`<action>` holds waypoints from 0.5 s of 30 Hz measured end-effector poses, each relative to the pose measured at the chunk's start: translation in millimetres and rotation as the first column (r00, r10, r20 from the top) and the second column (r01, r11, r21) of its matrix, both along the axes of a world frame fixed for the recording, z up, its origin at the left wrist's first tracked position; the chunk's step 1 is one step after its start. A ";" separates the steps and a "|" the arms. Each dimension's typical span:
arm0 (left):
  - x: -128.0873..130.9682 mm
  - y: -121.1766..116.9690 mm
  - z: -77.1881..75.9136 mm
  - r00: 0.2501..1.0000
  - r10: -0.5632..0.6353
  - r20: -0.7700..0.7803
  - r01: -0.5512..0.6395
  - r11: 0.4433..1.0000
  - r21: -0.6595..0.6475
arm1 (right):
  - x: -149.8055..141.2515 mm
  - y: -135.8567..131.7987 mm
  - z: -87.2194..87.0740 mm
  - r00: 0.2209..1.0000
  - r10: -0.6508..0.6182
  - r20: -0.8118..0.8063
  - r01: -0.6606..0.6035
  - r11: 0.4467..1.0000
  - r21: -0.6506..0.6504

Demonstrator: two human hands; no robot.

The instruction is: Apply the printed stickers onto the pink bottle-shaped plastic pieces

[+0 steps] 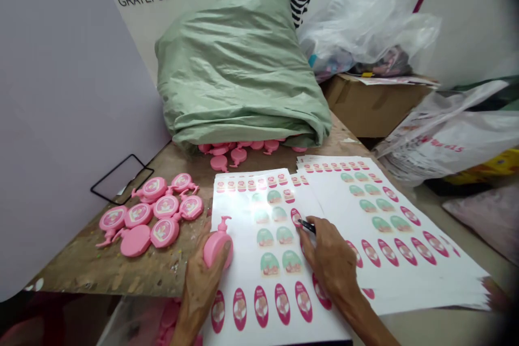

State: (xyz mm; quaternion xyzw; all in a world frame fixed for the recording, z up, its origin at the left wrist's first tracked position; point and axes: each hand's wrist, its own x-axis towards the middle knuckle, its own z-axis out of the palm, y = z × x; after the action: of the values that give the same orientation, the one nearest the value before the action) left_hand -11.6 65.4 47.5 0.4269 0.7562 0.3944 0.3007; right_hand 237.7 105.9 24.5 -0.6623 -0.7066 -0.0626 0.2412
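My left hand (203, 275) is closed round a small pink toy pump bottle (217, 248), its nozzle pointing up. No label shows on the side facing me. In my right hand (330, 254) is a slim black pen-like tool (308, 225), pinched between fingers and thumb. Its tip is at a magenta oval sticker (295, 216) on the white sticker sheet (239, 259). Rows of oval stickers and green round-topped ones are printed on that sheet. Left of it lie several pink bottles, most bearing round labels, such as this labelled bottle (165, 206); one bottle (135, 241) shows a plain face.
A second stack of sticker sheets (409, 281) lies to the right. At the back, a large green bag (243, 70) rests over more pink bottles (219, 162). A black wire frame (107, 175) stands by the left wall; a cardboard box (365, 105) and plastic bags are back right.
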 end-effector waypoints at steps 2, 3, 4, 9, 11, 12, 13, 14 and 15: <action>0.0 -0.4 -0.7 1.000 0.021 -0.009 -0.021 1.000 0.001 | 1.5 2.6 -1.6 0.995 0.042 -0.095 -0.040 0.999 0.026; 0.3 -0.7 -1.5 1.000 0.023 -0.016 -0.023 1.000 0.007 | 2.5 3.8 -2.8 0.992 0.064 -0.111 -0.061 0.997 0.037; 0.6 -1.0 -2.6 1.000 0.022 -0.023 -0.021 1.000 0.015 | 3.5 4.9 -4.0 0.990 0.088 -0.112 -0.083 0.995 0.045; 1.5 -3.4 -9.3 0.997 0.066 -0.046 -0.062 0.995 0.084 | 5.7 8.9 -0.5 0.904 0.072 -0.421 -0.128 0.986 -0.107; 0.0 -4.2 -10.0 0.992 0.123 -0.038 -0.119 0.990 0.080 | 5.1 10.4 6.7 0.759 -0.010 -0.650 -0.216 0.939 -0.267; -1.2 -4.4 -9.8 0.989 0.147 -0.034 -0.145 0.987 0.065 | 4.7 11.3 10.9 0.684 -0.039 -0.728 -0.281 0.907 -0.313; -2.6 -4.6 -9.4 0.986 0.166 -0.031 -0.164 0.985 0.045 | 4.2 12.1 15.1 0.624 -0.049 -0.780 -0.342 0.880 -0.329; -4.0 -4.8 -9.0 0.983 0.180 -0.025 -0.179 0.984 0.022 | 3.9 13.0 19.0 0.587 -0.044 -0.808 -0.384 0.863 -0.326; -5.4 -5.1 -8.8 0.983 0.186 -0.006 -0.186 0.983 0.002 | 4.3 14.0 22.5 0.573 -0.034 -0.819 -0.401 0.859 -0.316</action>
State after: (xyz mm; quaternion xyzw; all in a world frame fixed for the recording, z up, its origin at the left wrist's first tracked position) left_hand -17.0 60.3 38.7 0.3559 0.7933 0.4201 0.2600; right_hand 242.1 119.9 47.0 -0.5754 -0.5808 0.4414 0.3697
